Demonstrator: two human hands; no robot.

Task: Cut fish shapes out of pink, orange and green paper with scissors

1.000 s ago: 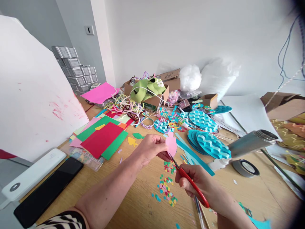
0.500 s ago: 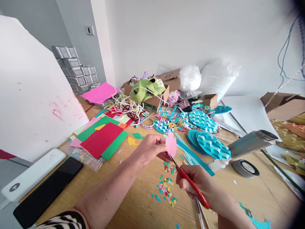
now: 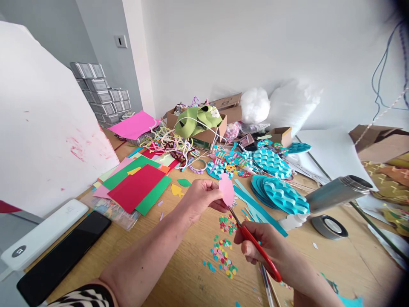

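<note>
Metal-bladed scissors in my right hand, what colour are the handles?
Red handles, best seen in the head view.

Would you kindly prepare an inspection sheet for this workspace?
Surface: light-brown wooden table, scattered with small round multicoloured paper dots.
Items in use: pink rounded paper cutout; red-handled metal scissors, blades at the cutout's lower edge.
Clutter: overlapping flat coloured paper sheets, wavy turquoise discs, cylindrical silver metal flask, black rectangular phone.
Hands: left hand grips the cutout; right hand grips the scissors.
Cables: thin blue cords at upper right; electrical or not, unclear.
Surroundings: smooth pale-grey wall, square white switch plate at left.
</note>
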